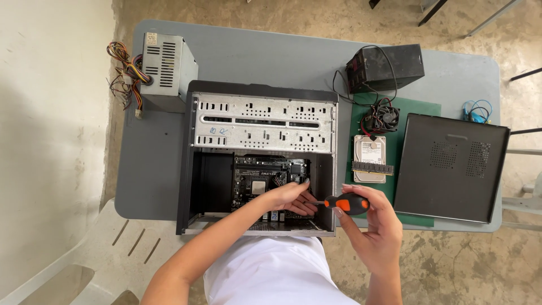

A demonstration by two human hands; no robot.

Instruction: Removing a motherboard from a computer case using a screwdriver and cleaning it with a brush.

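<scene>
An open black computer case (192, 169) lies on a grey table (152, 169), its motherboard (257, 178) exposed in the lower half. My left hand (291, 197) reaches into the case, fingers resting on the motherboard's right edge beside the screwdriver's tip. My right hand (372, 226) grips the black-and-orange handle of a screwdriver (347, 203), which lies nearly level and points left into the case toward my left fingers.
A grey power supply (166, 68) with loose coloured wires sits at the back left. Right of the case, a green mat (415, 107) holds a fan (384, 117), hard drive (370, 149) and memory stick (372, 168). A black box (389, 66) and black side panel (451, 166) lie further right.
</scene>
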